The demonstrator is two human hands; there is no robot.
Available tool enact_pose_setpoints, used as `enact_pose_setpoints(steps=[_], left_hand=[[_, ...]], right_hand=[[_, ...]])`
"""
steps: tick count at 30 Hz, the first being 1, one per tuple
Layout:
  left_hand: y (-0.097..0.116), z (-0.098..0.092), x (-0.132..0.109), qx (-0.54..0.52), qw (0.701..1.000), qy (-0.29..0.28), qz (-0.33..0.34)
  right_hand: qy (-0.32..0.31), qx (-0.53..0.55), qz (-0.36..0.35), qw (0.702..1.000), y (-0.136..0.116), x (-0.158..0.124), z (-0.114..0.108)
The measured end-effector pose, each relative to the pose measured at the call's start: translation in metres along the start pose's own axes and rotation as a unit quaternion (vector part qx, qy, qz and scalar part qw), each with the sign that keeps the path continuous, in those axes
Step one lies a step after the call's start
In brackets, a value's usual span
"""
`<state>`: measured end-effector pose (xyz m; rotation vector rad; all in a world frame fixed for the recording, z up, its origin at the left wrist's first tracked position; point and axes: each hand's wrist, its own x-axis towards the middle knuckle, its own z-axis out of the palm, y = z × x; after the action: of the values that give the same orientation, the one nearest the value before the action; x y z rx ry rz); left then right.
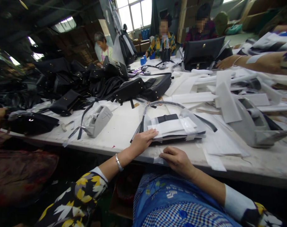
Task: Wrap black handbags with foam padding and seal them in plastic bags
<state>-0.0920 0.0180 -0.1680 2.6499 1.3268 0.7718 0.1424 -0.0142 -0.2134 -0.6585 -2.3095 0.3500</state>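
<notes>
A black handbag [168, 118] lies flat before me, partly covered in white sheets [171, 127] with clear tape across them. Its long strap [163, 103], in a clear sleeve, arches behind it. My left hand [143, 140] rests on the bag's near left corner with its fingers stretched flat. Just to the right, at the table's edge, my right hand [178, 160] pinches a strip of clear tape [158, 154] between thumb and fingers. The underside of the bag is hidden.
Grey tape dispensers stand left [99, 121] and right [249, 126] on the white table [117, 126]. Black bags [131, 89] pile up at the back left. White sheets [221, 138] lie to the right. Co-workers are around the table; one's arm [256, 61] reaches in from the right.
</notes>
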Motion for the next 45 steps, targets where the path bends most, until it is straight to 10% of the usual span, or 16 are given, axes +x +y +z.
enact_pose_setpoints(steps=[15, 22, 29, 31, 35, 39, 45], left_hand=[[0.002, 0.004, -0.002, -0.011, 1.0, 0.014, -0.015], [0.003, 0.003, -0.002, -0.005, 1.0, 0.018, -0.011], [0.003, 0.002, -0.003, -0.004, 1.0, 0.027, -0.01], [0.004, 0.002, -0.003, -0.001, 1.0, 0.029, -0.01], [0.004, 0.002, -0.003, 0.01, 0.999, 0.031, -0.005], [0.005, 0.006, -0.005, 0.029, 0.999, 0.044, 0.001], [0.013, 0.017, -0.015, 0.082, 0.994, 0.07, 0.021]], right_hand=[[-0.069, -0.097, 0.011, 0.993, -0.018, 0.006, 0.006], [-0.048, 0.049, 0.204, 0.977, -0.029, 0.016, -0.003], [-0.063, 0.512, 0.515, 0.685, -0.049, 0.003, -0.005], [-0.091, 0.468, 0.473, 0.741, -0.05, -0.002, -0.007], [-0.087, 0.11, 0.248, 0.959, -0.042, -0.006, -0.022], [-0.013, -0.065, 0.149, 0.987, -0.034, -0.003, -0.037], [0.033, 0.014, 0.145, 0.989, -0.031, 0.004, -0.037]])
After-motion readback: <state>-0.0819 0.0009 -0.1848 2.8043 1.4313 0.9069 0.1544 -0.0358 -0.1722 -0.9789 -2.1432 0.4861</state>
